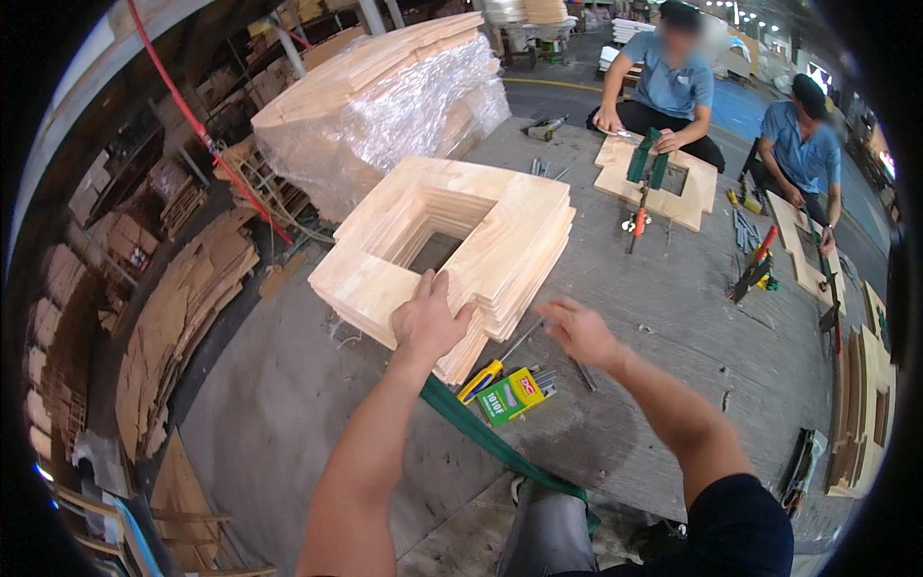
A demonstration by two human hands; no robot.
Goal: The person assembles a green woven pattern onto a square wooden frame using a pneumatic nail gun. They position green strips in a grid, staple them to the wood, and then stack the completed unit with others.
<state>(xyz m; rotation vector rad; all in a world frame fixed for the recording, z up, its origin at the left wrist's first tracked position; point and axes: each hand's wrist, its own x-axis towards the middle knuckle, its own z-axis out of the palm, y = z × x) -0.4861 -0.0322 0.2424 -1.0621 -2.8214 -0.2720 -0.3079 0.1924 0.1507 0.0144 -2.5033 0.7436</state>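
A stack of flat light wooden panels [524, 207], each with a rectangular cut-out, stands on the grey work surface in front of me. My left hand [430, 317] lies on the near edge of the top panel, fingers stretched toward the cut-out. Just right of the stack's near corner, my right hand [580, 332] is in the air with its fingers curled together; what they hold, if anything, I cannot make out. Between my arms lie a screwdriver with a yellow handle [480, 382] and a green-and-yellow box [510, 396] with grey metal staple strips [547, 381] at its open end.
A green strap [481, 438] runs along the near edge. Behind the stack stands a plastic-wrapped pile of panels [385, 115]. Two co-workers [663, 72] [803, 144] handle panels at the far right. A clamp tool [755, 269] stands right, with more panels [859, 413] nearer.
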